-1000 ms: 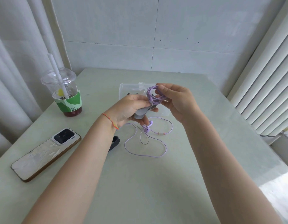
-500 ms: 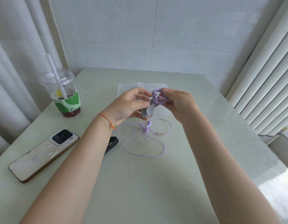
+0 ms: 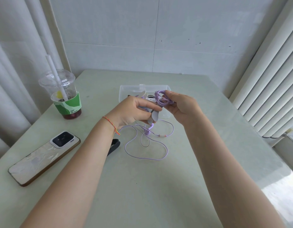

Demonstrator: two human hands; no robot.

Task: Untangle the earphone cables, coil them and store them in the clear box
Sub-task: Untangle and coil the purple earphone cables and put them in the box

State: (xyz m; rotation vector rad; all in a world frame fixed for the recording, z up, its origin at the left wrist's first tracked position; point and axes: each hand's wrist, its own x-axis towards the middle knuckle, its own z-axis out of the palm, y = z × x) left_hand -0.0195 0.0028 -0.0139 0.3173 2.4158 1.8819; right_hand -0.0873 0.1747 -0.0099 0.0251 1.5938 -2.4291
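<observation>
Near part of the table (image 3: 142, 195): bare surface crossed by both forearms. Toward the left edge lies a phone (image 3: 43, 158), face down. A black clip-like object (image 3: 113, 146) sits partly hidden under the left wrist.

Mid-table: loose purple earphone cable (image 3: 146, 157) lying in open loops, one earbud (image 3: 147, 132) among them, small inline beads to its right. This length is not yet coiled.

Above it, both hands are raised off the surface. Left hand (image 3: 134, 111): fingers curled, pinching a grey strap (image 3: 154, 116) that looks like a cable tie; a second pale tab stands up behind the fingers. Right hand (image 3: 182, 106): fingers and thumb closed round a small purple coil (image 3: 162, 97) of cable.

Beyond the hands, centre of the table: the clear box (image 3: 126, 89), open, with dark items inside that cannot be identified. Far left: iced drink cup (image 3: 65, 96) with straw.

Judgement: the step in hand is binding the coil with the strap.
- Keep the right-hand pinch firm so the turns do not spring apart.
- Feed the strap through the coil's centre, not round a single strand.
- Check whether the loose loops belong to the same cable; I cannot tell. If so, wind them on before closing the strap.
- Avoid dragging the trailing cable across the clip.
</observation>
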